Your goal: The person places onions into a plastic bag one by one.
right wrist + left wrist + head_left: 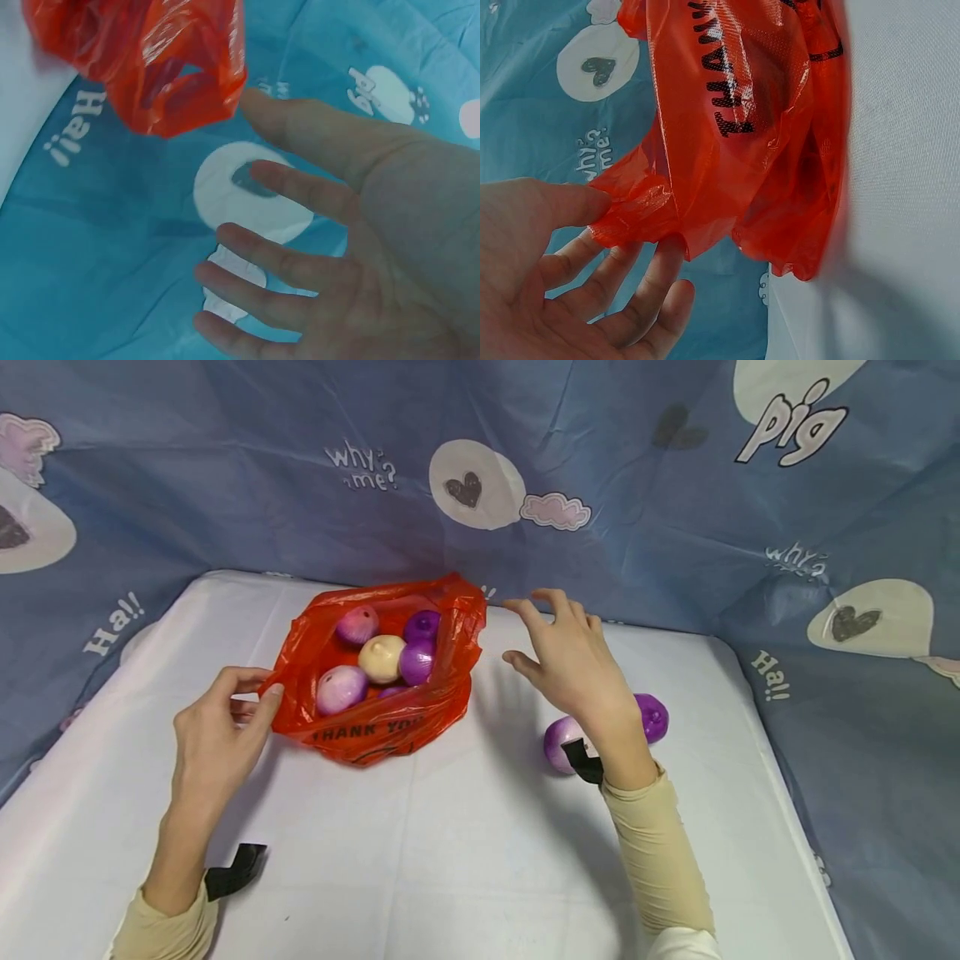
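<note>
A red plastic bag (442,703) with THANK YOU in black stands with its mouth wide, tilted toward me. Several round onions lie inside, among them a cream one (380,658), a pink-white one (342,690) and a purple one (417,661). At the bag's left edge, my left hand (216,743) pinches the red plastic (630,206) between thumb and fingers. My right hand (576,667) hovers just right of the bag, fingers spread and slightly bent, holding nothing. Right of the bag, a purple-white onion (557,747) and a dark purple onion (652,718) sit partly hidden behind my right wrist.
A white cloth covers the table (465,860). Behind it and along both sides hangs a blue printed sheet (645,518), close to the far table edge. Each wrist carries a black mount, and the right one overlaps the purple-white onion in the head view.
</note>
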Motion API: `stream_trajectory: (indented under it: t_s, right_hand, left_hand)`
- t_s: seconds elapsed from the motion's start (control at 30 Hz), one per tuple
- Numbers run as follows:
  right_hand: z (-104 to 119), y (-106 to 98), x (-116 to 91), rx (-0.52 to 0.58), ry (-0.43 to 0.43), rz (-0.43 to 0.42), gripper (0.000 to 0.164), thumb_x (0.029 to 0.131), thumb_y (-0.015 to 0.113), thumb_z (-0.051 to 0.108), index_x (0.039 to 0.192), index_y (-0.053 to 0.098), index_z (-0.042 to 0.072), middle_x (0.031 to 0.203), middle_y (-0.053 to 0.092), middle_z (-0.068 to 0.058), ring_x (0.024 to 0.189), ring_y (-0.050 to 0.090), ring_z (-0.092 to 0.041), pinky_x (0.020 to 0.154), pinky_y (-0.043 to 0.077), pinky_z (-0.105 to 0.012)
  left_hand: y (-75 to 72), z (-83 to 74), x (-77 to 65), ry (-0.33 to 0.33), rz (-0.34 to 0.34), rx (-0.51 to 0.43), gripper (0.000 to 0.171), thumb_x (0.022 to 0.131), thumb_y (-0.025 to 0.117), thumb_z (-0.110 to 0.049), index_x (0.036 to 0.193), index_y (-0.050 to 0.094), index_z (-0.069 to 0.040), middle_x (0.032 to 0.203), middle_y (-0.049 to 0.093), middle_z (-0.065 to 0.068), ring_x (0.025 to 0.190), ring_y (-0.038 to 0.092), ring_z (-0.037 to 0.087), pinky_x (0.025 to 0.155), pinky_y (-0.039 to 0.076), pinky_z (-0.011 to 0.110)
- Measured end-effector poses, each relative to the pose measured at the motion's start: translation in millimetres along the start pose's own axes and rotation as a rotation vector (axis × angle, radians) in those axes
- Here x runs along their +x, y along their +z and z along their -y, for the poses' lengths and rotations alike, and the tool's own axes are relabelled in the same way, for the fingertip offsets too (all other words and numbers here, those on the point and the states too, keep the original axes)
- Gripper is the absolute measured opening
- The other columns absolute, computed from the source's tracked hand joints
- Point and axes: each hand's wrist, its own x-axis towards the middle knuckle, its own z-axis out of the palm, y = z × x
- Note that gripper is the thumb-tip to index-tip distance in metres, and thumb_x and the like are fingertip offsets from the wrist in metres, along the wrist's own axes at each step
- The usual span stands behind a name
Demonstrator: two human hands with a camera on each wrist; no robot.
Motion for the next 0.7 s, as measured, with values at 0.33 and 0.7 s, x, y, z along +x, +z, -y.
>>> stream_trajectory:
  t_s: [0.33,0.7]
  right_hand:
    - [-18.7,1.5,-10.7,0.027,0.086,0.142,0.063,0.101,0.076,0.034,0.156,0.050,0.021,0.161,0.047,-0.019,0.141,0.053,-0.047,0.115,0.040,-0.065]
    - [-28.5,15.5,-23.3,0.018,0.140,0.290,0.072,0.096,0.082,0.030,0.159,0.048,0.022,0.164,0.045,-0.020,0.144,0.052,-0.048,0.117,0.041,-0.065]
  left_hand:
    - [0.2,0.6,-0.2,-0.001,0.003,-0.002,0.030,0.102,0.071,-0.026,0.127,0.074,-0.009,0.119,0.081,0.016,0.077,0.048,-0.031,0.075,0.039,-0.005]
    - [0.6,0.0,-0.1,-0.003,0.015,-0.001,0.030,0.102,0.070,-0.026,0.126,0.073,-0.009,0.118,0.081,0.018,0.077,0.046,-0.032,0.075,0.039,-0.005]
